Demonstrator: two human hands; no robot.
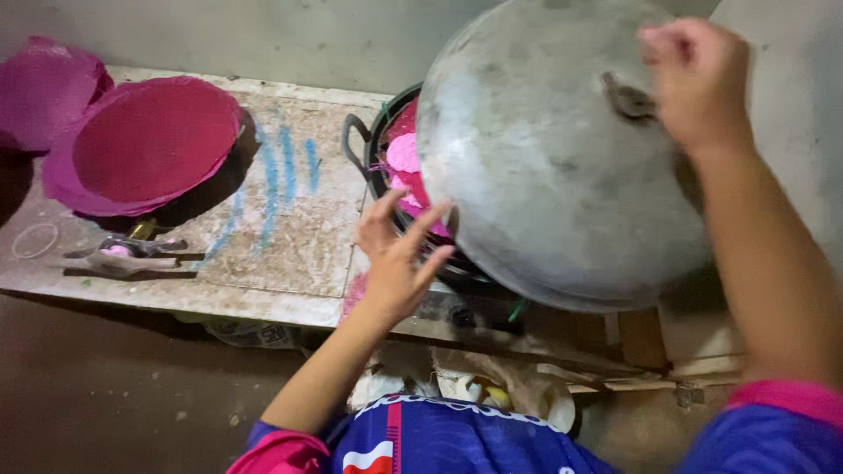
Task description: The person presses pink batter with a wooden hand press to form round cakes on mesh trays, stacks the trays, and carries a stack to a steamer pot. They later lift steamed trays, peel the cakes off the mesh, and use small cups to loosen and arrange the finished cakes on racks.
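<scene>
Head view, looking down. Right hand (694, 79) is clenching the small dark handle (628, 98) of a large grey metal lid (553, 167), fingers curled tight around it, and is holding the lid tilted, its domed outer face turned toward the camera. Lid is filling the 1 o'clock part of the frame and covering most of the pot behind it.

Left hand (397, 259) is hanging released, fingers spread, grasping nothing; its fingertips are sitting just beside the lid's lower left edge, whether touching cannot be told, and over the pot's near rim.

Black pot (373, 167) is standing on the tabletop (299, 237) near centre, one loop handle showing at its 9 o'clock side. Inside, only a sliver is showing past the lid: flat pink and magenta pieces (404, 158), stacked or overlapping; how full the pot is cannot be told.

At 10 o'clock, well apart from the pot, wide magenta discs (149, 140) are lying overlapped on the tabletop, a further one (44, 88) reaching the left edge. Blue chalk-like strokes (281, 167) are marking the surface between discs and pot. At 9 o'clock, a small metal tool (132, 254) is lying flat.

At 6 o'clock, blue and pink sleeves are entering the frame.
</scene>
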